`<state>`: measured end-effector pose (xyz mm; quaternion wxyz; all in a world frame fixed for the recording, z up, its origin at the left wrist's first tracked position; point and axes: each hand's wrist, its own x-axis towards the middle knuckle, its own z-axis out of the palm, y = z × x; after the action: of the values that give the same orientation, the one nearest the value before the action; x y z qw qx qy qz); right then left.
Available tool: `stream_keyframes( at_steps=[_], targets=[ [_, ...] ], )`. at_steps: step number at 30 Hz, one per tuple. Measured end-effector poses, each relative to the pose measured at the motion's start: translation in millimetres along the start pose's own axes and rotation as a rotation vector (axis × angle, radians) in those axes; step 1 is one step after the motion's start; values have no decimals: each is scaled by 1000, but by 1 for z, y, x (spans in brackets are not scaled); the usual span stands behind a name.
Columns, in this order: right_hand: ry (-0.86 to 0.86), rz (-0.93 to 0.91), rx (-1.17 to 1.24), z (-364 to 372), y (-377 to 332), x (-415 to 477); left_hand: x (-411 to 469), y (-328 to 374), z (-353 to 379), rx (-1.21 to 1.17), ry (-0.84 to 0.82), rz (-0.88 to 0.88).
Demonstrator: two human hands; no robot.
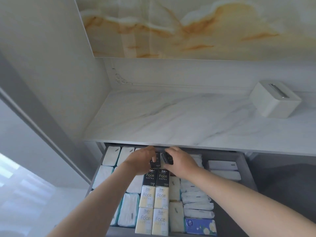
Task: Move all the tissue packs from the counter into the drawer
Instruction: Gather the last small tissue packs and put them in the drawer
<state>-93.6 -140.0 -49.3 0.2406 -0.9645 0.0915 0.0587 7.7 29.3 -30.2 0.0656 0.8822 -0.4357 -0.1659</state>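
Four pale yellow packs [147,196] lie at the near edge of the drawer [246,169], with a blue pack [200,225] in its near right corner. Beyond them lie two black Face packs [157,176]. Near the far edge, the left grip [142,159] curls round one small black pack [155,161], and the right grip [181,161] round a second black pack [168,158]. Farther off, a white tissue box [275,101] sits toward the right edge of the tabletop [171,120].

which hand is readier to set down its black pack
Probably left: the left hand holds the left pack in line behind the laid black packs; the right hand has the right pack tilted.
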Motion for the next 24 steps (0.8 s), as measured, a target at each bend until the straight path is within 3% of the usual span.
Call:
stream_keyframes(
  at_steps=[5, 9, 14, 18, 24],
  targets=[
    [-62, 242, 224, 15, -12, 10, 9, 1, -1, 43, -8, -52],
    [-148, 143, 153, 14, -12, 11, 11, -8, 1, -34, -113, -113],
    [-162, 33, 67, 14, -3, 6, 11, -12, 3, -81, -19, -48],
    [-266, 35, 17, 17, -9, 4, 4, -8, 2, -32, -68, -54],
    [-184, -44, -100, -41, -5, -6, 3, 16, -21, 15, -49, -34]
  ],
)
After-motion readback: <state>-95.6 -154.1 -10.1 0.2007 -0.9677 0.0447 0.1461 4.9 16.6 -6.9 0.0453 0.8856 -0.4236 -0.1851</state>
